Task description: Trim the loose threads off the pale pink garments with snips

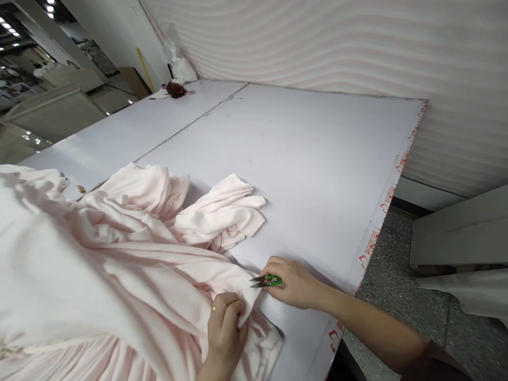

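Observation:
Pale pink fabric (159, 275) lies in a large heap of folds over the left and near part of the table. My left hand (227, 330), with a yellow mark on one finger, is closed on an edge of this cloth, its fingertips partly hidden in the folds. In my right hand (291, 283) is a pair of green-handled thread snips (272, 281). The two dark blades point left, a little apart, close by the cloth just above my left hand. Whether the blades touch the fabric I cannot tell.
The white table (309, 159) has a seam across it and a right edge with red print. At its far end lie a dark reddish-brown bundle (175, 89) and a white plastic bag (182, 69). Behind hangs striped pale sheeting (337, 47). A small brown object (81, 189) sits near the heap.

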Motion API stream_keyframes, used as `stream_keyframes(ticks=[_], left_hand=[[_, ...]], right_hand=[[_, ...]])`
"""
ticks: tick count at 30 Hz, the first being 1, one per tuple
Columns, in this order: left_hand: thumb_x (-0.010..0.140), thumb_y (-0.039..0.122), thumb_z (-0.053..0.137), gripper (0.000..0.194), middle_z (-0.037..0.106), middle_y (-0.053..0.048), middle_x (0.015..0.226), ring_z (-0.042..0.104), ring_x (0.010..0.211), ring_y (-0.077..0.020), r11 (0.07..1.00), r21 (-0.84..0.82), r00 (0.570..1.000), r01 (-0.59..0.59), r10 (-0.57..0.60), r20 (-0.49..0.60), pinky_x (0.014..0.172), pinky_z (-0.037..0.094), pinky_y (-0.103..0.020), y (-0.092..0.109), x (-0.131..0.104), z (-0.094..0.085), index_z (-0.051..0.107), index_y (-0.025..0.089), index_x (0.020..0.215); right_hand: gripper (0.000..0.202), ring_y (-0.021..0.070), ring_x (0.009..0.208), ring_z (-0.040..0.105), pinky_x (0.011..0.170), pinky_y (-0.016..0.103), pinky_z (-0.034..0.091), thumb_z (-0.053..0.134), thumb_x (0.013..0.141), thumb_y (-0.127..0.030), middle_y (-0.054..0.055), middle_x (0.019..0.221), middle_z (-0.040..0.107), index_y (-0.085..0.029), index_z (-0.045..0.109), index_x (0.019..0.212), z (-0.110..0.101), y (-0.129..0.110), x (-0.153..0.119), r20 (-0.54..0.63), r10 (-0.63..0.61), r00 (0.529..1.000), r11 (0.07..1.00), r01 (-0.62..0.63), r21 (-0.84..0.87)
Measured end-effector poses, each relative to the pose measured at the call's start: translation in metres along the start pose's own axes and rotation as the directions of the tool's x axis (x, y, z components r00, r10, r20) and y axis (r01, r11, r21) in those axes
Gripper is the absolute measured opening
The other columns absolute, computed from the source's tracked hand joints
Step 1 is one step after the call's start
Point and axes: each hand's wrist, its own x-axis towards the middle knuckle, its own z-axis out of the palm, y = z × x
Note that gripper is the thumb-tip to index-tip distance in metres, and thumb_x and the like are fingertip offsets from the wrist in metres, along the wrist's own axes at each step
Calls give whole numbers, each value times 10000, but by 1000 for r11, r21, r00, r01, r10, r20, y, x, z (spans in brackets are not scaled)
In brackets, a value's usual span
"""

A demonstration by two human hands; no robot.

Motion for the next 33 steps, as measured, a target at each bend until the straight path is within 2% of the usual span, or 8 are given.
stream_keyframes(ticks=[4, 7, 12, 16, 29, 31, 32, 33], left_hand=[[748, 11, 564, 225, 556, -16, 690, 533, 650, -145, 1000, -19, 999, -11, 10, -43, 572, 469, -227, 7, 9, 0, 517, 231, 749], [745, 10, 573, 229, 559, -14, 688, 533, 642, -145, 999, -34, 999, -9, 7, -46, 569, 465, -227, 9, 11, 1, 516, 231, 748], [741, 1, 592, 239, 564, -13, 703, 535, 652, -141, 998, -53, 999, 31, -32, -21, 594, 455, -228, 8, 9, 3, 516, 227, 761], [757, 20, 582, 229, 567, -11, 695, 537, 647, -144, 997, -52, 998, 56, -57, -23, 594, 456, -241, 9, 7, 2, 508, 236, 750], [773, 29, 566, 242, 543, 1, 714, 536, 637, -133, 990, -107, 995, 95, -96, -11, 581, 445, -219, 8, 9, 2, 453, 240, 733], [786, 48, 523, 215, 571, -12, 745, 567, 663, -142, 976, -143, 982, 163, -146, 121, 600, 454, -229, 4, 1, -4, 454, 244, 735], [777, 64, 523, 192, 594, -19, 763, 584, 678, -150, 967, -153, 952, 204, -160, 260, 609, 459, -235, 0, -5, -8, 474, 247, 745], [755, 78, 536, 174, 623, -25, 779, 600, 681, -159, 959, -139, 888, 247, -167, 428, 608, 459, -241, -3, -11, -12, 509, 249, 761]], right_hand=[[276, 166, 821, 651, 724, 254, 452, 700, 832, -337, 30, 994, 689, -238, 704, 1090, -2, -5, -13, -4, -117, 993, 993, 117, -12], [224, 165, 759, 651, 687, 260, 449, 658, 872, -318, 33, 933, 705, -233, 721, 1069, 1, -7, -15, -34, -146, 989, 984, 142, -105], [209, 162, 755, 657, 672, 255, 450, 664, 871, -313, 26, 930, 713, -238, 732, 1054, 2, -5, -12, -59, -143, 988, 983, 135, -123], [181, 146, 773, 660, 675, 236, 457, 655, 880, -284, 15, 933, 712, -238, 740, 1034, -1, -4, -14, -79, -92, 993, 995, 87, -55], [160, 147, 785, 665, 688, 236, 460, 648, 881, -253, 13, 929, 720, -248, 754, 1001, 0, -2, -8, -59, -90, 994, 995, 92, 30], [139, 149, 785, 662, 691, 237, 462, 650, 877, -250, 14, 907, 715, -237, 753, 969, -4, 2, -6, -55, -67, 996, 996, 70, 58], [128, 151, 785, 659, 693, 239, 465, 659, 869, -257, 16, 901, 711, -230, 749, 956, -7, 4, -4, -56, -46, 997, 996, 50, 69], [122, 154, 790, 656, 698, 244, 469, 668, 863, -267, 20, 905, 705, -221, 740, 950, -10, 6, -1, -62, -21, 998, 997, 26, 73]])
